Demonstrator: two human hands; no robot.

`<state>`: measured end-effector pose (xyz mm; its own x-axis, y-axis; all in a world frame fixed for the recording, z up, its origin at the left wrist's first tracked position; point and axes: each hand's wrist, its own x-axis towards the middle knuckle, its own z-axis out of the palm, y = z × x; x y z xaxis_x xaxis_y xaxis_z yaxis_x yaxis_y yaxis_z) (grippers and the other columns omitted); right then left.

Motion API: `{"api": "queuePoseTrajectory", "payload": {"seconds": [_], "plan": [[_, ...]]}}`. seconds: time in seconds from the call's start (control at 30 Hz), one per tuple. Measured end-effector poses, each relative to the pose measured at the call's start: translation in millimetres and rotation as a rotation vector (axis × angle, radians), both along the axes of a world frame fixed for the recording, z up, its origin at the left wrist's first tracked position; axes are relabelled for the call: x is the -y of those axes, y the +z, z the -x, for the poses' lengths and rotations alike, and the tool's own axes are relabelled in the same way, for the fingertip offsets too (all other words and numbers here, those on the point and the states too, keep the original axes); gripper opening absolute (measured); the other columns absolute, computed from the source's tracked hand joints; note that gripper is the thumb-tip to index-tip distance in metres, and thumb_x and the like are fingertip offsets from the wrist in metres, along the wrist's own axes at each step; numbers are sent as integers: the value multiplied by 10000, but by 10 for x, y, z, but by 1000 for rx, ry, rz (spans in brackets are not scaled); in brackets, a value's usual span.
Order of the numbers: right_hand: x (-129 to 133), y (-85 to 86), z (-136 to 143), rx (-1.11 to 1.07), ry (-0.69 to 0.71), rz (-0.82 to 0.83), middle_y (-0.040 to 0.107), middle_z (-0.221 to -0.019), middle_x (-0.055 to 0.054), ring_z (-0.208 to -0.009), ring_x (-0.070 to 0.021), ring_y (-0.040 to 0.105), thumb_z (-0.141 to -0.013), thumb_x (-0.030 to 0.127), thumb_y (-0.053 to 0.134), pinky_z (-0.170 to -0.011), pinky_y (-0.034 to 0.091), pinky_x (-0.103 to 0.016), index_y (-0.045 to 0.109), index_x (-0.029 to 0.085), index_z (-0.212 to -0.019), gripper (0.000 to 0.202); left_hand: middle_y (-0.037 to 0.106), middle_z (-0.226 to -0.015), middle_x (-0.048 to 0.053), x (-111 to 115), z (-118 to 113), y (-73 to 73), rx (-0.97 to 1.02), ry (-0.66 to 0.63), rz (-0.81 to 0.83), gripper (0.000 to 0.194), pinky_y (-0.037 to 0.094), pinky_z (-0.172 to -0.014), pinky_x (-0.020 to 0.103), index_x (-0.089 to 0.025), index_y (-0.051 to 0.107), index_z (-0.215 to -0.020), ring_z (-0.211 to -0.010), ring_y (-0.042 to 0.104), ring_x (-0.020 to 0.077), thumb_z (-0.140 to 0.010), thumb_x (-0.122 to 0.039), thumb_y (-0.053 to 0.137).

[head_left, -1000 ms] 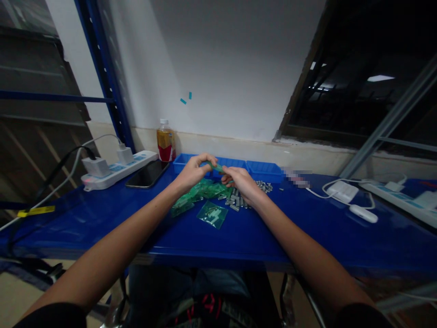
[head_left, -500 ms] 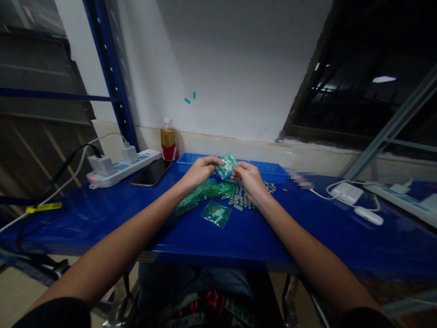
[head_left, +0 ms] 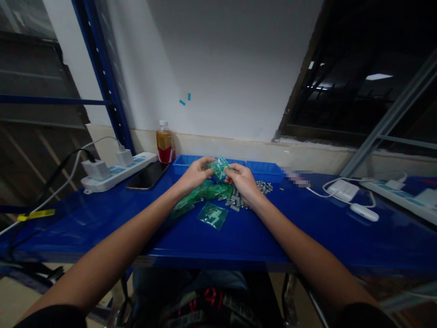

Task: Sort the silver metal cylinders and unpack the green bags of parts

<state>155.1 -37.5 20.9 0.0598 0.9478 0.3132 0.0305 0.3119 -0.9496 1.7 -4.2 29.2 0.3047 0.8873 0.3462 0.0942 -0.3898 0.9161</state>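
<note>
A small green plastic bag (head_left: pixel 220 167) is raised over the table, pinched at both sides. My left hand (head_left: pixel 198 173) is closed on its left edge, and my right hand (head_left: pixel 241 178) is closed on its right edge. Below them lies a heap of green plastic bags (head_left: pixel 191 199). A pile of small metal parts (head_left: pixel 235 200) spreads beside the heap, partly hidden by my right hand. Nearer to me, another green bag (head_left: pixel 213 215) lies flat with a few small pieces inside.
Behind my hands stand blue trays (head_left: pixel 266 168) along the wall. At left are a phone (head_left: pixel 147 176), a bottle (head_left: pixel 165 143) and a power strip (head_left: pixel 119 172) with plugs. White adapters and cables (head_left: pixel 344 190) lie at right on the blue table (head_left: pixel 307 214).
The whole view has shifted slightly left as the head turned. The held bag has tilted a little between my fingers and stays gripped by both hands.
</note>
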Motion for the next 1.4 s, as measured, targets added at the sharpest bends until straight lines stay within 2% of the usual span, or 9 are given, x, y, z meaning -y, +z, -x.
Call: {"api": "queuePoseTrajectory", "payload": {"seconds": [0.13, 0.53, 0.7, 0.77, 0.9, 1.07, 1.17, 1.3, 1.4], "plan": [[19, 20, 4, -8, 8, -4, 556, -575, 31, -548, -115, 511, -657, 348, 632, -551, 385, -236, 591, 169, -723, 195, 643, -967, 64, 8, 18, 21, -8, -15, -30, 320, 457, -646, 253, -147, 596, -998, -794, 584, 151, -687, -99, 540], [-2, 0, -14, 55, 18, 18, 547, -564, 31, -555, -120, 509, -658, 368, 625, -544, 369, -238, 583, 165, -737, 222, 619, -946, 62, -47, 31, -46, -30, -42, -6, 310, 442, -626, 255, -159, 570, -987, -773, 564, 150, -688, -93, 524], [9, 8, 0, 115, 10, 32, 537, -558, 31, -555, -122, 511, -698, 294, 594, -548, 373, -244, 584, 165, -760, 144, 600, -807, 24, -70, 41, -78, -40, -66, -92, 172, 424, -618, 247, -170, 559, -836, -709, 540, 132, -682, -104, 523], [20, 19, 8, 116, 10, 47, 541, -583, 32, -562, -119, 521, -691, 266, 599, -545, 375, -241, 592, 166, -812, 157, 587, -772, 12, -86, 47, -75, -27, -32, -179, 128, 428, -668, 253, -171, 553, -775, -725, 533, 130, -678, -99, 510], [49, 46, 27, -21, 52, 86, 563, -674, 30, -591, -114, 552, -639, 209, 619, -542, 397, -231, 576, 177, -898, 264, 597, -809, 12, -96, 49, -52, 29, 136, -306, 115, 427, -786, 278, -163, 569, -749, -804, 545, 144, -679, -110, 496], [71, 71, 48, -213, 126, 147, 603, -667, 2, -599, -125, 575, -679, 253, 631, -542, 419, -232, 557, 173, -900, 246, 619, -762, 12, -55, 24, -39, 99, 132, -282, 81, 445, -725, 262, -153, 581, -763, -736, 559, 137, -722, -194, 523], [43, 41, 48, -244, 105, 151, 582, -599, 17, -529, -109, 536, -680, 278, 656, -512, 402, -225, 564, 166, -865, 235, 655, -811, 29, -41, 14, -42, 56, 107, -301, 144, 443, -768, 272, -142, 627, -758, -789, 583, 151, -698, -155, 497], [-47, -31, 4, -203, 52, 65, 560, -594, 31, -504, -89, 499, -636, 306, 679, -501, 379, -213, 569, 158, -790, 240, 676, -875, 39, -38, 14, -42, 28, 85, -250, 266, 449, -779, 281, -145, 672, -815, -838, 593, 163, -665, -115, 454], [-101, -57, -49, -123, -69, -35, 553, -609, 27, -524, -111, 514, -670, 325, 636, -518, 398, -232, 540, 172, -798, 221, 674, -914, 59, -21, 19, -22, 37, 70, -134, 225, 453, -720, 270, -150, 672, -873, -839, 594, 168, -738, -216, 504]]}}
